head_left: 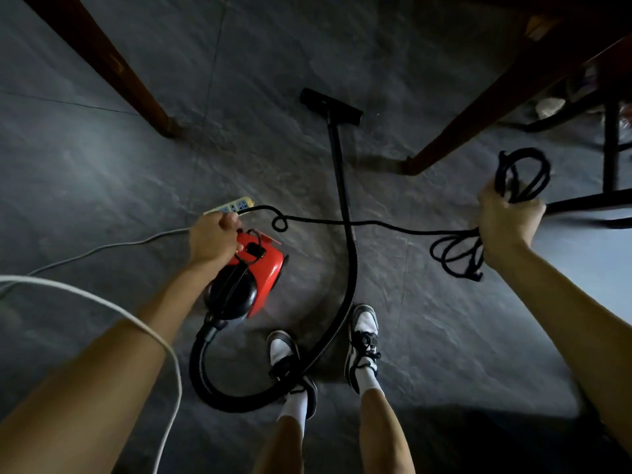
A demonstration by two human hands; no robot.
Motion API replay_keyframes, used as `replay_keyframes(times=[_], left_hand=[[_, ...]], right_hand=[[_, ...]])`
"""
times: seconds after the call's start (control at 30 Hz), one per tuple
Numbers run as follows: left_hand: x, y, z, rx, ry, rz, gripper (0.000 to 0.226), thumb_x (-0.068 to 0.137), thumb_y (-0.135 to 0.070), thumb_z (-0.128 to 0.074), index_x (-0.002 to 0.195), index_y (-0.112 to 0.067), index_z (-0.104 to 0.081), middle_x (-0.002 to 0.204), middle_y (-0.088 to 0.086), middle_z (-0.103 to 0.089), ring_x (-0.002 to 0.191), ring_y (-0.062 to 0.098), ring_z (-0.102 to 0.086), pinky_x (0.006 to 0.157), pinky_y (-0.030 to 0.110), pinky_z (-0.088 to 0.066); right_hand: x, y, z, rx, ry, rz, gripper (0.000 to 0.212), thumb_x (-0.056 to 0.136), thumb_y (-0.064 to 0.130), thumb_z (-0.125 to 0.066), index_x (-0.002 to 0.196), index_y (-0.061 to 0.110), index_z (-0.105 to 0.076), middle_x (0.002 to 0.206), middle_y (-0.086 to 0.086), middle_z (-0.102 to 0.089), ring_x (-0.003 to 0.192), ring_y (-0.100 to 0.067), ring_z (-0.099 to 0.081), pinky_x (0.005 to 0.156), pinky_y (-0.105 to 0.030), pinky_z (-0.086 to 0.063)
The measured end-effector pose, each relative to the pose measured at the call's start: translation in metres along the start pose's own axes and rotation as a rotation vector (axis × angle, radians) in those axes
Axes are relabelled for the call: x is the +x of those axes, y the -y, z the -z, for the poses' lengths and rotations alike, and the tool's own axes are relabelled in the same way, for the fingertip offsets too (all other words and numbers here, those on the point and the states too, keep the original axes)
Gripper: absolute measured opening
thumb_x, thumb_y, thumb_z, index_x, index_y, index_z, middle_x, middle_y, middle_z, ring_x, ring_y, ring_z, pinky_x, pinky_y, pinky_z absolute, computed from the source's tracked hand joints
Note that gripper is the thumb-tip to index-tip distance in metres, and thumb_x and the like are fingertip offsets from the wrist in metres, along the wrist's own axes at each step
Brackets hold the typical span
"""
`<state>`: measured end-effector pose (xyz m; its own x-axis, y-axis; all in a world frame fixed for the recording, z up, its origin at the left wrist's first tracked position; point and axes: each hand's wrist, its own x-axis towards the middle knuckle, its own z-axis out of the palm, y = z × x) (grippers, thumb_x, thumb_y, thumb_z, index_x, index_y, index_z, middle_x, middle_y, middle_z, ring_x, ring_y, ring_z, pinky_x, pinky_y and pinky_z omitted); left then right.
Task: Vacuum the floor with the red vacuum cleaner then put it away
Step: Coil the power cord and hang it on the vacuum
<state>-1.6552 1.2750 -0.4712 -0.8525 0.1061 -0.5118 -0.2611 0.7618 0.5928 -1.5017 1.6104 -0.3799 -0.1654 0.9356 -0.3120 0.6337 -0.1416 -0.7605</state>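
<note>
The red vacuum cleaner [263, 268] with a black top sits on the dark floor just ahead of my feet. Its ribbed black hose [352, 282] curves between my shoes and runs up to the black floor nozzle [330, 106] lying further ahead. My left hand [212, 239] is above the vacuum's rear, shut on the black power cord [342, 223] close to the white power strip [232, 206]. The cord stretches right to my right hand [509, 217], which grips a bundle of coiled loops [523, 176], with more loops hanging below it.
Wooden table legs stand at left [113, 70] and at right [485, 107]. A black metal chair frame [612, 159] is at the far right. A grey cable [85, 251] runs left from the power strip. A white cord [136, 323] loops over my left forearm.
</note>
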Motion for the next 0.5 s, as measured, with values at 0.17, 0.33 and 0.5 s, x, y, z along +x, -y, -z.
replay_keyframes(times=[0.17,0.33,0.5], left_hand=[[-0.015,-0.028,-0.019,-0.071,0.038,-0.008,0.029,0.095,-0.029,-0.043,0.08,-0.012,-0.061,0.074,0.015,-0.066,0.065,0.025,-0.066,0.066,0.036,-0.053],[-0.044,-0.049,-0.042,-0.215,0.258,-0.087,0.026,0.099,-0.017,-0.041,0.078,-0.013,-0.056,0.063,0.003,-0.056,0.059,0.013,-0.061,0.059,0.023,-0.046],[-0.043,-0.031,-0.027,-0.269,0.445,-0.108,0.028,0.098,-0.014,-0.041,0.109,-0.025,-0.064,0.093,-0.002,-0.066,0.093,0.014,-0.062,0.087,0.031,-0.05]], right_hand=[[-0.042,-0.031,-0.017,-0.292,0.348,0.11,0.014,0.078,0.02,-0.073,0.09,0.022,-0.067,0.073,0.005,-0.064,0.057,0.002,-0.054,0.049,-0.014,-0.044],[-0.099,-0.041,-0.08,-0.307,0.72,0.144,0.016,0.08,0.021,-0.069,0.09,0.033,-0.066,0.068,0.016,-0.063,0.056,0.006,-0.054,0.048,-0.004,-0.039],[-0.118,-0.044,-0.118,-0.067,0.732,-0.097,0.013,0.075,0.011,-0.066,0.067,0.01,-0.056,0.053,-0.004,-0.045,0.048,-0.015,-0.043,0.048,-0.032,-0.034]])
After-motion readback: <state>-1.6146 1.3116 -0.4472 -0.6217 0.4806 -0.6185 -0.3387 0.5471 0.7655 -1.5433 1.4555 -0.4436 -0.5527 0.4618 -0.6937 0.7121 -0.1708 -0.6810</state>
